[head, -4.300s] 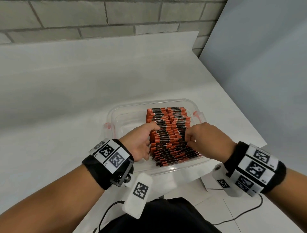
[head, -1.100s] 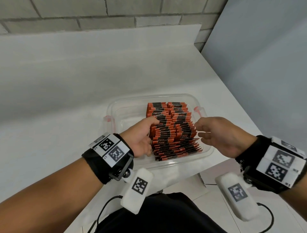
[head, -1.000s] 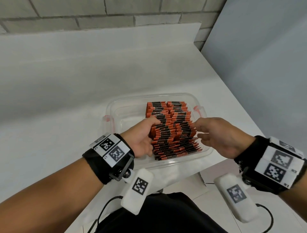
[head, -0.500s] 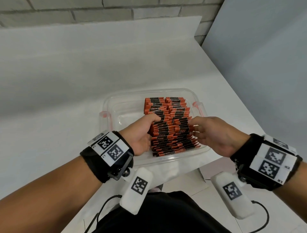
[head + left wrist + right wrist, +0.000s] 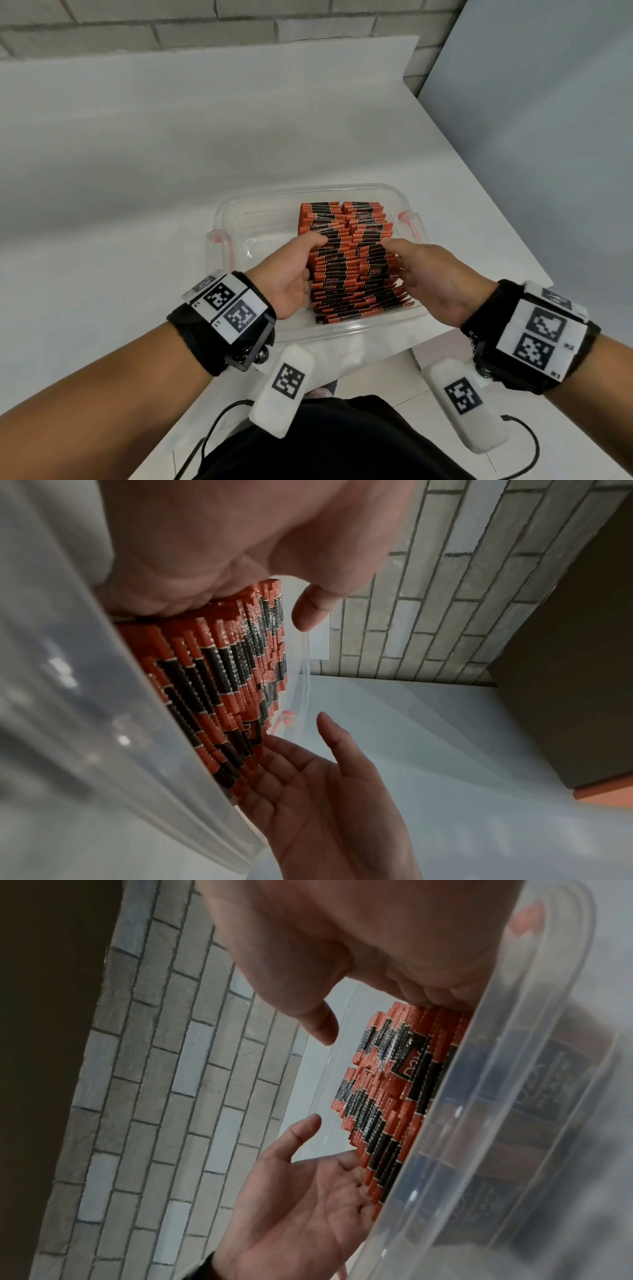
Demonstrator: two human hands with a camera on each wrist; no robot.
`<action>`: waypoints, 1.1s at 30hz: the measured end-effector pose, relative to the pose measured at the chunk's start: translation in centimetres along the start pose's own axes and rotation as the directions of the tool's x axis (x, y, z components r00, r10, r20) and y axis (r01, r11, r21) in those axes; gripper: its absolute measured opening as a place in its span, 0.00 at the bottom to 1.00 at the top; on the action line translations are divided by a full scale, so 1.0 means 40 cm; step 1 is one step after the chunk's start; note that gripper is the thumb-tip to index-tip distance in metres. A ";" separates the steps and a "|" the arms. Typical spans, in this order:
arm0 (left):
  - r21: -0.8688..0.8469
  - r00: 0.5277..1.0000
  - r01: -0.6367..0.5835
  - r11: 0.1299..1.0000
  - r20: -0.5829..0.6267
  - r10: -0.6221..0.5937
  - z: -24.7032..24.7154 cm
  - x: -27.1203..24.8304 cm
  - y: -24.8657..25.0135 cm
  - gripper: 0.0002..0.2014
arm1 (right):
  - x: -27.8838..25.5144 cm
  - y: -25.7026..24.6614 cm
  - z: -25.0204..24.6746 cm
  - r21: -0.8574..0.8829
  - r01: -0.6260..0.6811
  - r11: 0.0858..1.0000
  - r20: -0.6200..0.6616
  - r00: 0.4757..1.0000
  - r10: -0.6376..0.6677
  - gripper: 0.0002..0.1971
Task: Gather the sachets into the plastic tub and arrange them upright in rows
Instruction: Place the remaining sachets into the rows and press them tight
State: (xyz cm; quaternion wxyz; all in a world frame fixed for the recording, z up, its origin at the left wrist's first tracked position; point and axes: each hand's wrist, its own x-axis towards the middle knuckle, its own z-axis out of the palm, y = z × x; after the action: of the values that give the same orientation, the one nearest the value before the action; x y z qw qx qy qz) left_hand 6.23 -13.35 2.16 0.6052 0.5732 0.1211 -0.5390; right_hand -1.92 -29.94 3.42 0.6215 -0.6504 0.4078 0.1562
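Orange-black sachets [image 5: 352,260] stand in two rows w/ long axis frame-vertical, lower-centre frame, in right half of clear plastic tub [image 5: 226,253]. Left hand [image 5: 291,270] and right hand [image 5: 431,274] flank block; fingers straight, pressing, nothing clasped. Both equally near.

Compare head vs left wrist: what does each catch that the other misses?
Head only: the whole plastic tub on the white table, its bare left half, the D2X print facing up, both wristbands with markers.

Left wrist only: the right hand's open palm and straight fingers against the sachets' side, and the near tub wall close up, blurred.

Both: the orange-and-black sachets packed on edge in two rows, the left hand and right hand on opposite sides of the block, the brick wall behind.
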 end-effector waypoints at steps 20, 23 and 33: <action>-0.007 1.000 -0.024 1.000 -0.011 0.024 -0.011 0.004 0.010 0.16 | 0.027 -0.019 -0.001 0.024 -0.036 0.999 -0.035 0.999 0.037 0.26; -0.028 1.000 -0.016 0.999 -0.009 0.015 -0.012 0.006 0.019 0.18 | 0.051 -0.020 0.003 0.046 -0.008 0.999 -0.048 0.999 0.011 0.30; -0.042 0.999 -0.001 0.999 -0.043 -0.001 -0.027 -0.005 0.055 0.28 | 0.111 -0.009 -0.009 0.084 0.037 0.996 -0.061 0.998 -0.032 0.41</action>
State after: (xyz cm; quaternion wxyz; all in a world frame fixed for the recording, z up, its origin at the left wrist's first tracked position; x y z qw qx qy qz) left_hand 8.38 -12.86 3.22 0.6143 0.5718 0.1455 -0.5239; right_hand 0.97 -31.82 0.57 0.6388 -0.6346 0.4213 0.1083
